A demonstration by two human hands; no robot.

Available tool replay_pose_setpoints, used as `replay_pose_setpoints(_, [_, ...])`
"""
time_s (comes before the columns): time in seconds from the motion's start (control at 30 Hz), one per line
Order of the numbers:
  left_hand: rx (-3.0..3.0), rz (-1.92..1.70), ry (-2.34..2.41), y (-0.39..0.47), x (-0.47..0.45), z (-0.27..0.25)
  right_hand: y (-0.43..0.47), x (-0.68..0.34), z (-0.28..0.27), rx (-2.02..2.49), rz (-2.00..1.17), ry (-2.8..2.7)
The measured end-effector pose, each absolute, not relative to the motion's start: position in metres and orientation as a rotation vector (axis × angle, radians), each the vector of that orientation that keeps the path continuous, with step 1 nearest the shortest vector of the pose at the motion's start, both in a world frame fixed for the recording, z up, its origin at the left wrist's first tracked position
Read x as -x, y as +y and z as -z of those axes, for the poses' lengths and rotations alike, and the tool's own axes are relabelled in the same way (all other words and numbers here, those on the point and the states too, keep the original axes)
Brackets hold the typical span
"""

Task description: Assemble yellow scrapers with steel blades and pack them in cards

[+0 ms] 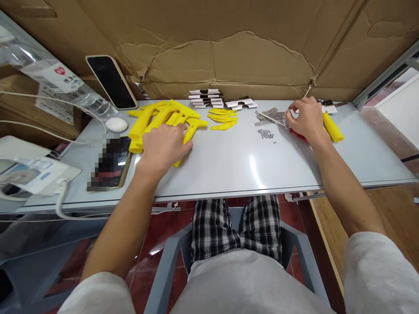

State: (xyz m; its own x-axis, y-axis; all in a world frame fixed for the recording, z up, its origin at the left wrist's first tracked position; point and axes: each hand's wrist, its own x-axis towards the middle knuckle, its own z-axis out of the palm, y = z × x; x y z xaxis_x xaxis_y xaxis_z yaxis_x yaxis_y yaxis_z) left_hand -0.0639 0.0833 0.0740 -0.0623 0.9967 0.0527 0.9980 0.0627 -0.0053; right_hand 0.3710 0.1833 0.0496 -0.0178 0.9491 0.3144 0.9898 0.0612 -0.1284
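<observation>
My left hand (165,146) lies over the pile of yellow plastic handles (163,115), its fingers closed round one yellow handle (193,128) at the right of the pile. On the right, my right hand (306,117) has curled fingers, thumb and forefinger close together near the flat metal blades (270,117); anything in them is hidden. A thin metal shaft (273,118) runs under that hand towards a red part (298,134), perhaps a screwdriver. Just right of the hand lies another yellow handle (333,127). Small screws (266,134) form a heap left of it.
Thin yellow plastic pieces (224,118) lie mid-table, before stacked black-and-white cards (206,98). Two phones (113,83), a water bottle (65,78), a white oval object (117,124) and cables are at the left. A cardboard sheet (229,61) stands behind the table (225,174).
</observation>
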Motion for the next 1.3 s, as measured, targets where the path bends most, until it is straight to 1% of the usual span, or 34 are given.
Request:
replay_pose_setpoints(0.17, [2.265,0.117,-2.130,0.072,0.056,-0.069,0.179,-0.369,-0.054,1.967,0.171,-2.052])
replay_pose_setpoints(0.37, [2.313,0.113,-2.050,0.048,0.036,-0.063,0.174,-0.367,-0.057,1.994,0.191,-2.060])
replay_pose_setpoints(0.63, [2.550,0.403,-1.940,0.025,0.011,-0.045,0.178,-0.373,-0.052,1.919,0.152,-2.084])
replay_pose_setpoints(0.77, [2.707,0.471,-1.901,0.023,-0.012,-0.041,0.180,-0.376,-0.048,1.885,0.158,-2.112])
replay_pose_setpoints(0.87, [2.770,0.445,-1.831,0.027,-0.029,-0.043,0.180,-0.375,-0.048,1.895,0.156,-2.110])
replay_pose_setpoints(0.97, [2.850,0.344,-1.765,0.032,-0.039,-0.049,0.179,-0.374,-0.049,1.894,0.151,-2.110])
replay_pose_setpoints(1.03, [2.882,0.313,-1.711,0.037,-0.040,-0.055,0.178,-0.374,-0.049,1.857,0.096,-2.160])
replay_pose_setpoints(1.17, [2.796,0.329,-1.630,0.059,-0.027,-0.067,0.177,-0.374,-0.047,1.709,-0.082,-2.303])
replay_pose_setpoints(1.3, [2.703,0.272,-1.605,0.093,-0.001,-0.068,0.179,-0.375,-0.043,1.728,-0.115,-2.337])
